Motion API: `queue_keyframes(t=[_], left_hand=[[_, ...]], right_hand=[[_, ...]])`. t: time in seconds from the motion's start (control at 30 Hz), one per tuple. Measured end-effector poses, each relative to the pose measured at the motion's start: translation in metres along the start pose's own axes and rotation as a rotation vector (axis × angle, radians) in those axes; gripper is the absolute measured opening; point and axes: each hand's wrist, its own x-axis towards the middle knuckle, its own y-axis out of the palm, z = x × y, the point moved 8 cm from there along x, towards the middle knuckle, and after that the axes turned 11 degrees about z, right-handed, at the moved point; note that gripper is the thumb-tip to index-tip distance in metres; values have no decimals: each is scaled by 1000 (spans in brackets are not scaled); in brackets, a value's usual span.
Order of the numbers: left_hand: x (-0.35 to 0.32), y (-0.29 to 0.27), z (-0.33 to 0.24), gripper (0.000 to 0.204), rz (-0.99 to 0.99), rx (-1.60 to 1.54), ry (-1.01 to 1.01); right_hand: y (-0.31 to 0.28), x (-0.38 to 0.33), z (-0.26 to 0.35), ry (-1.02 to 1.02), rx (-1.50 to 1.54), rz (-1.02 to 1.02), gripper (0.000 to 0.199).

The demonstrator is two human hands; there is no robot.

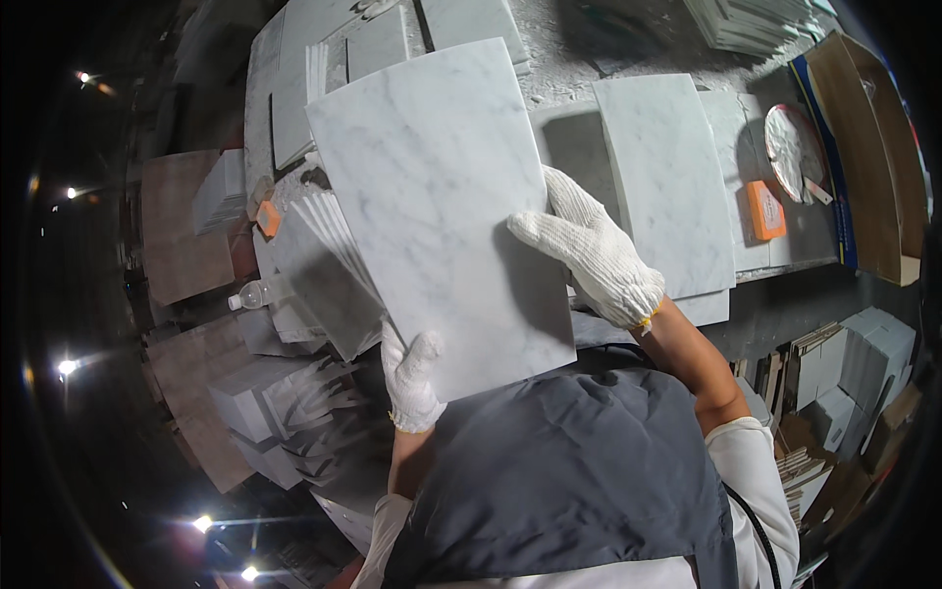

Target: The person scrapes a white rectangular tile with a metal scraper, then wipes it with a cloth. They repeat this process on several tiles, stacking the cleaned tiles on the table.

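Observation:
A large rectangular marble tile (432, 206), white with grey veins, is held up between my two hands. My left hand (414, 381), in a white knit glove, grips its lower left corner with the thumb on the face. Also gloved, my right hand (594, 245) clasps the right edge, thumb across the front and the other fingers partly hidden behind. Just right of it, more marble tiles (672, 182) of like size lie on the worktable. Several tiles (319, 265) stand leaning in a fanned row to the left, partly covered by the held tile.
At the right are an orange block (765, 210), a round dish smeared white (793, 152) and an open cardboard box (868, 147). A clear bottle (252, 294) and a smaller orange block (268, 218) sit left. Tile stacks (751, 25) stand at the far right.

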Motion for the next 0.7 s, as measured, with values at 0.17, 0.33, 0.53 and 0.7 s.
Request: queue_keyframes(t=[0.17, 0.33, 0.53, 0.7], left_hand=[[5, 2, -7, 70, 34, -74, 25], [9, -1, -10, 72, 65, -51, 24], [12, 3, -19, 78, 87, 53, 55], [2, 16, -29, 71, 103, 253, 90]], right_hand=[[13, 13, -2, -28, 102, 102, 78], [16, 17, 3, -82, -39, 135, 81], [16, 20, 8, -61, -247, 33, 91], [13, 20, 2, 32, -395, -194, 101]])
